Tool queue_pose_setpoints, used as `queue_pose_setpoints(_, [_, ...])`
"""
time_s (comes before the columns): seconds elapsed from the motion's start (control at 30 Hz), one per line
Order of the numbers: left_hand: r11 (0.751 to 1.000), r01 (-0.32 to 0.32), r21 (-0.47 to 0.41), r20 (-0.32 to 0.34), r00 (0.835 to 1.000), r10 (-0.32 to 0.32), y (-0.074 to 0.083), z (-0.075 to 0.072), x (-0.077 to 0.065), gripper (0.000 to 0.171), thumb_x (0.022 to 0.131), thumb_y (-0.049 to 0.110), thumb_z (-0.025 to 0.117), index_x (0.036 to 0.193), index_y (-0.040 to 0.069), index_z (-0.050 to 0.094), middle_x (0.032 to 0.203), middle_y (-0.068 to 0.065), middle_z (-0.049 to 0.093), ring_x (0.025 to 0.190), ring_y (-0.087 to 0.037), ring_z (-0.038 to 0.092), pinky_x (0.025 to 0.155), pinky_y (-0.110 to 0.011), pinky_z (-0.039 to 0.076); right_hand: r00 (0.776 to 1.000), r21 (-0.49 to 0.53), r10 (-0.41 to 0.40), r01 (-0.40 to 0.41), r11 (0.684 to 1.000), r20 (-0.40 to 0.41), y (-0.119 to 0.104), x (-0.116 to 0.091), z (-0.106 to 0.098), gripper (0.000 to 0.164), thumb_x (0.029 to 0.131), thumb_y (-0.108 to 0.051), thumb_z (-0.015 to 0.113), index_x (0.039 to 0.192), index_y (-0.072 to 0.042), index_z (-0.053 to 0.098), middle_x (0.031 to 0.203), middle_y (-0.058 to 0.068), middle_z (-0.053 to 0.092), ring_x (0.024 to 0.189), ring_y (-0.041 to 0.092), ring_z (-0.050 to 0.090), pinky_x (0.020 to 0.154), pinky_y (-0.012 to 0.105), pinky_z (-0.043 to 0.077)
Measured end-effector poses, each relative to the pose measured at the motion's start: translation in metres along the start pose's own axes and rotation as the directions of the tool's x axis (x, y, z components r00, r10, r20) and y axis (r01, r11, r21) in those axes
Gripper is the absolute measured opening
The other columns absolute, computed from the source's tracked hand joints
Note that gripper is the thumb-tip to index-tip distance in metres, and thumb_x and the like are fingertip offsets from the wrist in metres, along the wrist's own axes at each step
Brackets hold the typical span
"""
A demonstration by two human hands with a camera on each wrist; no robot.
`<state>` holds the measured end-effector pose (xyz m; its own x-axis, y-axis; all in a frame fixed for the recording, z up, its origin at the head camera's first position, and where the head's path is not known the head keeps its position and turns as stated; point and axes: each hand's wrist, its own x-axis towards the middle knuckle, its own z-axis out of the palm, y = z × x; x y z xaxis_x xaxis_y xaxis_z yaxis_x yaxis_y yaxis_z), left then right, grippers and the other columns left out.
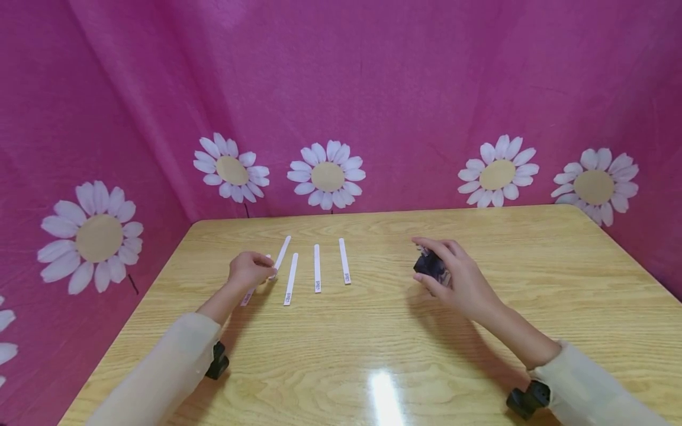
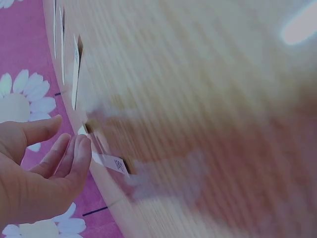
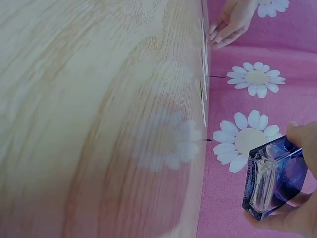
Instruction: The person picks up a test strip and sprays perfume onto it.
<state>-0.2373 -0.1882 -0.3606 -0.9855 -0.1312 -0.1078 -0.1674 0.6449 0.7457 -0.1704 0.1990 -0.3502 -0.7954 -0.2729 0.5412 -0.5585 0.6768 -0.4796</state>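
Over the leftmost white paper strips hovers my left hand [image 1: 249, 271], bent at the wrist. Its fingertips are near a slanted strip [image 1: 283, 253] and partly cover another strip [image 1: 247, 298] below. The left wrist view shows a gap between thumb and fingers, with nothing gripped. More strips lie to the right: one strip [image 1: 290, 279], a middle strip [image 1: 317, 269] and a far strip [image 1: 344, 261], each with small dark print at its near end. My right hand [image 1: 466, 283] grips a dark blue glass bottle [image 3: 275, 176], like a perfume bottle, between thumb and fingers above the table.
The wooden table [image 1: 341, 355] has a glossy top with a bright reflection near the front. Behind it and at both sides hangs a pink curtain [image 1: 405, 106] with large white daisies. A small black device [image 1: 217, 361] is strapped to each wrist.
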Motion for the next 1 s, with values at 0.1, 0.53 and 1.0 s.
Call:
queue_pose_setpoints(0.1, [0.999,-0.049,-0.011,0.039,0.998,0.049,0.000,0.002,-0.007,0.024,0.083,0.009,0.070,0.103,-0.005,0.067,0.094,-0.017,0.072,0.071,-0.010,0.063,0.062,-0.016,0.050,1.000,-0.005,0.000,0.000,1.000,-0.007,0.001,0.000,-0.001,0.058,0.083,-0.014,0.075,0.136,-0.021,0.052,0.115,0.013,0.056,0.086,0.020,0.053,0.048,0.018,0.044])
queue_pose_setpoints(0.53, [0.980,-0.200,-0.006,0.176,0.964,0.198,-0.002,0.020,-0.028,0.031,0.073,0.004,0.077,0.100,-0.007,0.067,0.094,-0.019,0.071,0.080,-0.014,0.066,0.069,-0.019,0.052,1.000,-0.023,-0.003,0.003,1.000,-0.013,0.008,-0.002,-0.003,0.060,0.082,-0.012,0.075,0.137,-0.020,0.051,0.115,0.015,0.057,0.089,0.023,0.054,0.048,0.018,0.045])
queue_pose_setpoints(1.0, [0.935,-0.300,0.190,0.078,0.954,0.290,0.005,0.037,-0.038,0.031,0.073,0.013,0.081,0.093,-0.006,0.066,0.090,-0.016,0.067,0.080,-0.020,0.061,0.073,-0.032,0.054,0.999,-0.018,-0.028,0.027,0.999,-0.019,0.023,0.000,-0.005,0.063,0.080,-0.009,0.076,0.137,-0.016,0.051,0.126,0.014,0.060,0.114,0.030,0.057,0.086,0.049,0.052])
